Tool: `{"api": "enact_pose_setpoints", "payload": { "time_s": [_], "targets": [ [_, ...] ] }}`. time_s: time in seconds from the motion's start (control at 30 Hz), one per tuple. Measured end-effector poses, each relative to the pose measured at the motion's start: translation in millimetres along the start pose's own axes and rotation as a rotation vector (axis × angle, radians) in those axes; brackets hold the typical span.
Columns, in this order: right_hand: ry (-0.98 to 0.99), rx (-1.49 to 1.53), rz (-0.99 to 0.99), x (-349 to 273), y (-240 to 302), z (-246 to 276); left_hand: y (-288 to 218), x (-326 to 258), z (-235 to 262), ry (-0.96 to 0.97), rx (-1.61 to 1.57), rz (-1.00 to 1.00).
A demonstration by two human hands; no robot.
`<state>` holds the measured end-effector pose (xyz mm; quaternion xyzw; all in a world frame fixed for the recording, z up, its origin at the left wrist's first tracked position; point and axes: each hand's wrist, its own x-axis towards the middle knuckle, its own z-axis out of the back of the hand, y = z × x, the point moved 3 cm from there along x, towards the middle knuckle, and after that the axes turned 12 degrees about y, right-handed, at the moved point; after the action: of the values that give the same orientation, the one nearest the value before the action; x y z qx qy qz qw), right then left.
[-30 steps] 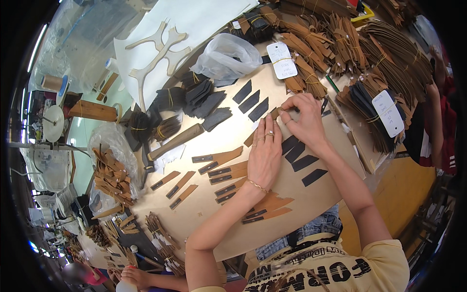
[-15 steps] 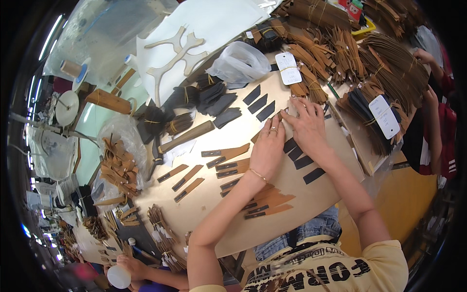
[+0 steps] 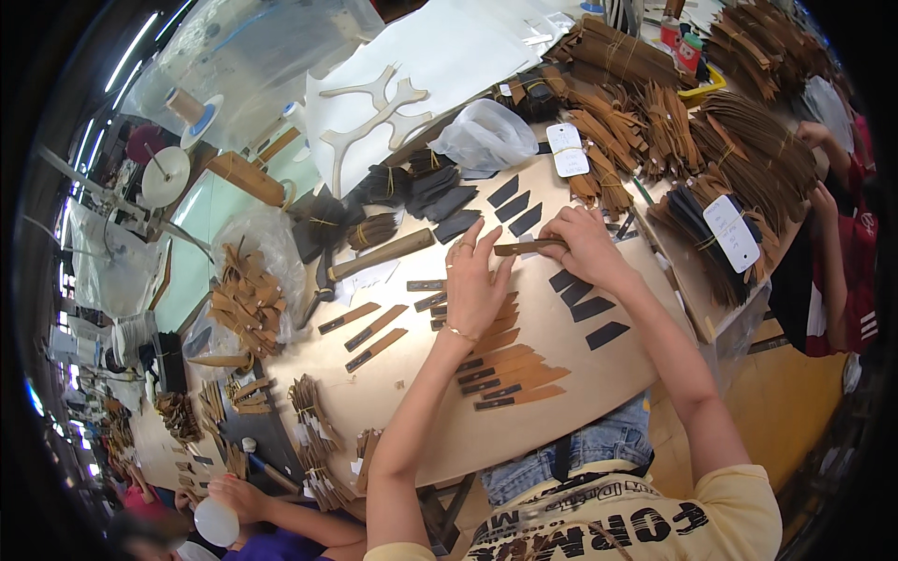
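Observation:
In my right hand [image 3: 587,248] is a narrow brown leather strip [image 3: 516,249], raised over the board and pinched near its right end. Just left of the strip's free end, my left hand [image 3: 475,288] is open with its fingers apart, over several tan leather strips [image 3: 505,374] with dark end pieces. Three more such strips [image 3: 376,349] lie further left. Short black pieces [image 3: 527,221] lie in a slanted row beyond my right hand, and another row of black pieces [image 3: 592,309] lies on its near side.
A wooden-handled hammer [image 3: 382,255] lies beyond my left hand, beside black bundles [image 3: 440,201] and a clear plastic bag [image 3: 486,136]. Tied brown bundles [image 3: 669,126] with white tags [image 3: 731,234] fill the far right. Another person's arm [image 3: 828,243] is at the right edge.
My hands were together, pressing on the board; now they are apart. My right hand has lifted the brown strip, while my left hand has moved left and spread its fingers.

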<state>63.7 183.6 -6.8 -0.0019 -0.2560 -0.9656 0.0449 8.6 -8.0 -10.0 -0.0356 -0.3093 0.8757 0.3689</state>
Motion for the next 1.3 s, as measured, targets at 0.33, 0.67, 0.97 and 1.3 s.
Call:
{"api": "enact_pose_setpoints", "payload": {
  "time_s": [0.33, 0.67, 0.97, 1.3],
  "targets": [
    [0.11, 0.478, 0.062, -18.4, 22.0, 26.9, -15.3, -0.3, 14.3, 0.193, -0.503, 0.068],
    [0.144, 0.544, 0.047, -36.5, 43.5, 34.5, -38.2, -31.4, 29.7, 0.189, -0.647, 0.055],
    [0.225, 0.351, 0.271, -66.3, 84.9, 4.0, -59.9, -109.3, 25.8, 0.005, -0.744, 0.211],
    [0.302, 0.37, 0.359, -59.7, 138.1, -15.1, -6.9, -279.7, 83.6, -0.479, -0.58, 0.785]
  ]
}}
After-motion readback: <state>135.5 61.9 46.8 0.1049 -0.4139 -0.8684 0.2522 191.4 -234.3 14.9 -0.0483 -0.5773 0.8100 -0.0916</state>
